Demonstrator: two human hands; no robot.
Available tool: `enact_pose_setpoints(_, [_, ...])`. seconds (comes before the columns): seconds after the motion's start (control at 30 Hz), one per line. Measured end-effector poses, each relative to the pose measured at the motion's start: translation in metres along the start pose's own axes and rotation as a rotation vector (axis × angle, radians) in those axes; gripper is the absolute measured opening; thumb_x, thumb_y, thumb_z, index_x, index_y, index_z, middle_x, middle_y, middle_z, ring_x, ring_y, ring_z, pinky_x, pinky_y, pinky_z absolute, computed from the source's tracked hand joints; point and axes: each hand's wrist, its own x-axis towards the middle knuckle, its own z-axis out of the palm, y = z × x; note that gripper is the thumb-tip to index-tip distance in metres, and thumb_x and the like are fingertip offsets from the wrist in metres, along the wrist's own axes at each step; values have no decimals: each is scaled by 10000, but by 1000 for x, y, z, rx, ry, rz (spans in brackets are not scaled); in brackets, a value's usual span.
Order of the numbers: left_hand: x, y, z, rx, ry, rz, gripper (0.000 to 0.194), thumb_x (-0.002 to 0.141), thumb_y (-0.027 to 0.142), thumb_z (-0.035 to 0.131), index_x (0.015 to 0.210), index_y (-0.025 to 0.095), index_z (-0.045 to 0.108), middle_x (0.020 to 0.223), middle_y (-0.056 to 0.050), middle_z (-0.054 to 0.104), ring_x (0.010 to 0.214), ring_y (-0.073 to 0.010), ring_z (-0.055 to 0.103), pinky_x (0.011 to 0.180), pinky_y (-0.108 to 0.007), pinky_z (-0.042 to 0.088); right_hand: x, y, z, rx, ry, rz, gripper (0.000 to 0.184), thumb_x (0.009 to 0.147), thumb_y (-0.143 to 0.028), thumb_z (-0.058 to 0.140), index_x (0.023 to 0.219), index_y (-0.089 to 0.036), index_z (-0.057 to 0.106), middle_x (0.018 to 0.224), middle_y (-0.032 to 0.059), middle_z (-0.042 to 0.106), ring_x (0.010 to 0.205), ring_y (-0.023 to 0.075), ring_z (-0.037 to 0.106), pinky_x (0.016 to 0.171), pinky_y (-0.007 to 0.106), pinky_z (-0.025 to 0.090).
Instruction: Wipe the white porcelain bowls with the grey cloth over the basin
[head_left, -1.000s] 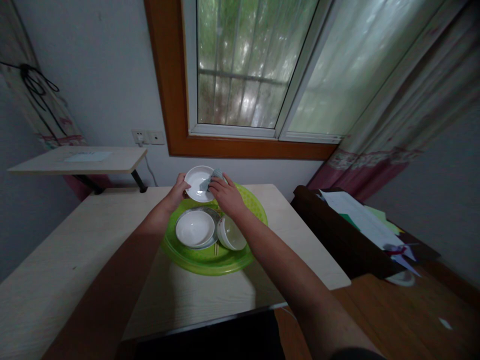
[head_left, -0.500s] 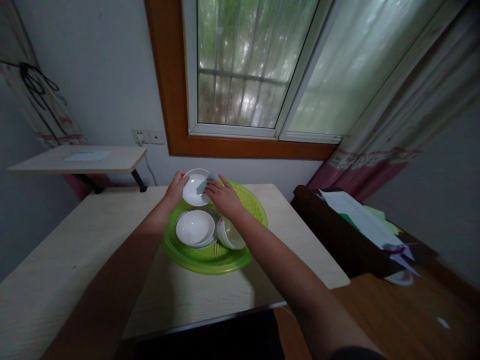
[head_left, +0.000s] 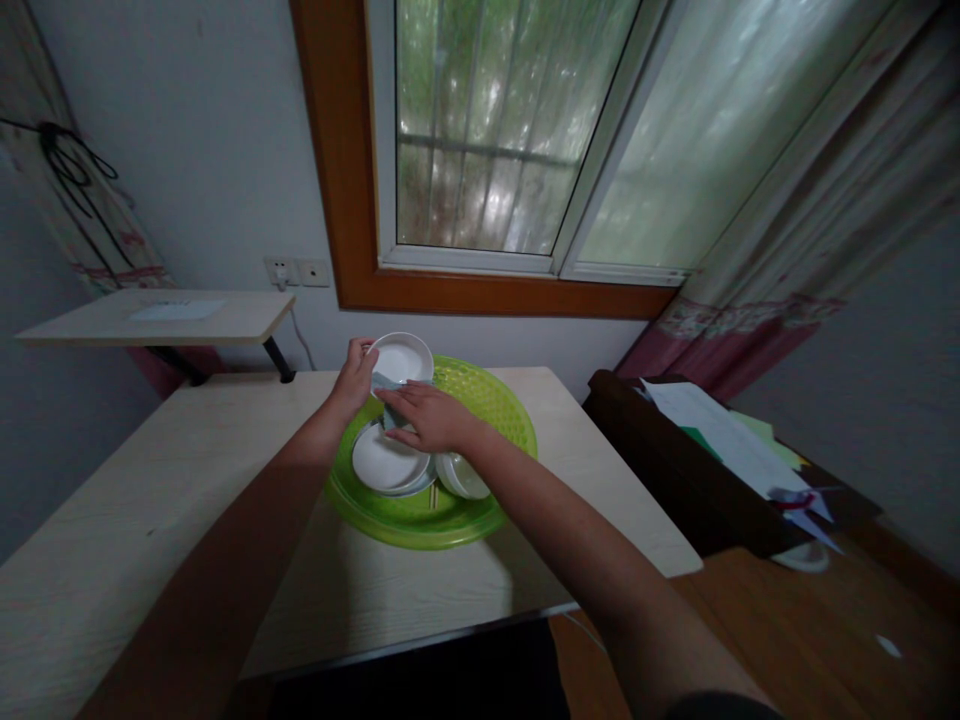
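My left hand (head_left: 355,378) grips the left rim of a white dish (head_left: 405,354), tilted toward me above the far side of a green tray (head_left: 442,532). With my right hand (head_left: 429,414) I press a grey-blue cloth (head_left: 388,383) against the near edge of that dish; part of the cloth hangs below my fingers. Below, a white bowl (head_left: 386,462) rests on other dishware in the tray. Right of it are nested white bowls (head_left: 463,478), partly covered by my right forearm. Tips of chopsticks (head_left: 433,496) show between them.
The tray stands on a pale wooden table (head_left: 187,480). A small raised shelf (head_left: 225,325) with a paper on it is at the back left. Beyond the table lie a wall and a window (head_left: 487,150). Right of the table is a dark brown piece of furniture (head_left: 645,450) with papers on top.
My right hand and the cloth have moved from the dish's right side down to its near edge. My left hand still holds the dish, which has shifted slightly.
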Motion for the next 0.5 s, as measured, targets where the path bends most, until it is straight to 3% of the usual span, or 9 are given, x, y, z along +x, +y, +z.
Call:
enact_pose_setpoints(0.1, [0,0,1,-20,-13,16,382,922,466,509,1195,199,515,1113,-71,576,1058,-211,563,998,-363,442,1,2,1,-2,-15,45,591,1004,-484,557,1443,-90,506,1307,198,677,1225,284,616,1125,445,398])
enact_pose_setpoints(0.27, [1,0,0,-91,-28,6,390,892,389,523,1239,213,542,1179,-81,612,1097,-238,557,1015,-391,448,1,10,2,-140,-1,179,295,989,-214,586,1260,-109,634,1232,167,722,1204,267,616,1217,487,281])
enact_pose_setpoints(0.5, [1,0,-1,-303,-142,-113,642,691,217,549,1333,234,545,1140,-48,654,924,-215,600,764,-326,495,-1,18,-9,-299,83,199,224,1005,-146,513,1108,-128,711,1263,139,704,1317,266,530,1276,540,218])
